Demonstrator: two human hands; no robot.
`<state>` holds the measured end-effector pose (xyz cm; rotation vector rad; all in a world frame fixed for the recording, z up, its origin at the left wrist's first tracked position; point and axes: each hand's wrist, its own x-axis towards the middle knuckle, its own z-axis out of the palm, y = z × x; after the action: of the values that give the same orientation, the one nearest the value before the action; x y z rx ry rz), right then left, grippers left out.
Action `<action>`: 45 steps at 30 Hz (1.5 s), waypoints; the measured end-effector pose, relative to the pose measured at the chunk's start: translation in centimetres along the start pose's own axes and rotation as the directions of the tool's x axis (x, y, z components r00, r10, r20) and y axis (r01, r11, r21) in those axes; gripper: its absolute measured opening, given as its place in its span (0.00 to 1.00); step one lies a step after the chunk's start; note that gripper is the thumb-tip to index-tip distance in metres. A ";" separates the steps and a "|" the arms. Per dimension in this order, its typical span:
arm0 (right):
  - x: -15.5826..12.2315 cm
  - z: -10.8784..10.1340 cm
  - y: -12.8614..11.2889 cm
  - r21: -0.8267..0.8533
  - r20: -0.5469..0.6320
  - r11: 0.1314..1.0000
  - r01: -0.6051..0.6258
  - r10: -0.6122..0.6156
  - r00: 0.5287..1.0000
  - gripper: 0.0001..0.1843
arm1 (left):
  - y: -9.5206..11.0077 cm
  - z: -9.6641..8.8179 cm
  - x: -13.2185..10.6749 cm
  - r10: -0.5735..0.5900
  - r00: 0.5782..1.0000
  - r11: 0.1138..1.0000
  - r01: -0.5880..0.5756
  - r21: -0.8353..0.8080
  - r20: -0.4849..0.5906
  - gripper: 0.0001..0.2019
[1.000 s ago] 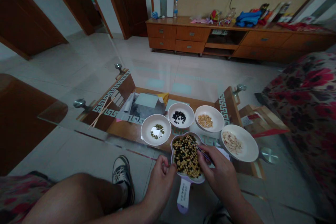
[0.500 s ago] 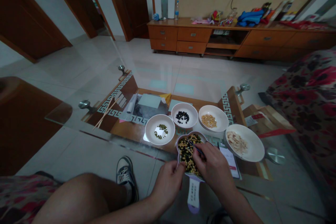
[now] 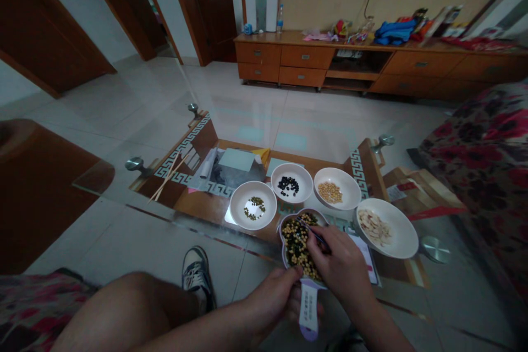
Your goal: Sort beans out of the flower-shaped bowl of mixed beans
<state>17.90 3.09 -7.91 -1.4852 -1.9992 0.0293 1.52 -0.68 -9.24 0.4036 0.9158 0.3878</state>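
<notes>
A lobed white bowl of mixed yellow, green and black beans (image 3: 297, 242) sits at the near edge of the glass table, its pale purple handle (image 3: 308, 308) pointing toward me. My right hand (image 3: 340, 264) is closed in a pinch on thin tweezers (image 3: 311, 230) whose tips rest among the mixed beans. My left hand (image 3: 276, 297) lies against the bowl's near left rim by the handle, fingers curled. Beyond stand three white bowls: green beans (image 3: 253, 205), black beans (image 3: 291, 183), yellow beans (image 3: 337, 188). A white plate of pale flat beans (image 3: 386, 227) is at the right.
The glass table (image 3: 140, 214) has a lower wooden shelf holding papers (image 3: 235, 165) and chopsticks (image 3: 167, 176). My bare knee (image 3: 124, 308) and a sneaker (image 3: 197, 278) are at the left below. A floral sofa (image 3: 482, 165) stands right; a wooden sideboard (image 3: 371, 63) lines the far wall.
My left hand has slid along the bowl's rim toward the handle. My right hand with the tweezers shifted a little within the mixed beans. The view drifted slightly.
</notes>
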 end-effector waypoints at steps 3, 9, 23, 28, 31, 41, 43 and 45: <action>0.1 -0.5 -0.1 -0.026 -0.008 0.999 0.022 -0.022 1.000 0.07 | 0.1 0.2 -0.4 -0.094 0.991 0.970 0.112 -0.216 0.092 0.24; 0.3 -0.6 0.0 -0.083 0.014 0.996 0.027 -0.026 1.000 0.09 | -0.2 0.5 -0.3 -0.107 0.983 0.931 0.152 -0.332 0.149 0.20; -0.1 -0.7 0.0 -0.063 0.081 0.998 0.012 -0.007 0.997 0.11 | -0.9 0.3 -0.5 -0.006 0.984 0.999 0.015 -0.050 0.178 0.29; -0.2 -0.4 0.2 -0.069 0.071 0.998 0.010 -0.005 0.997 0.11 | -1.2 0.3 -0.3 0.037 0.983 0.998 -0.044 0.038 0.180 0.31; -0.2 -0.3 0.3 -0.068 0.087 0.998 0.010 -0.004 0.996 0.11 | -1.1 0.3 -0.3 0.040 0.980 0.996 -0.055 0.077 0.194 0.32; 0.0 -0.3 0.1 -0.088 0.083 0.996 0.015 -0.008 0.997 0.11 | -0.5 0.7 -0.6 0.033 0.985 0.992 -0.053 0.114 0.167 0.33; 0.0 -0.2 0.1 -0.085 0.083 0.996 0.015 -0.008 0.997 0.11 | -0.5 0.7 -0.6 0.035 0.986 0.992 -0.054 0.113 0.165 0.33; 0.0 -0.2 0.1 -0.084 0.086 0.996 0.015 -0.008 0.996 0.11 | -0.5 0.7 -0.6 0.034 0.986 0.992 -0.053 0.113 0.161 0.32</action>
<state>18.14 3.04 -7.79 -1.5489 -2.1004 0.0035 1.83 -1.51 -8.73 0.5554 0.7776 0.3374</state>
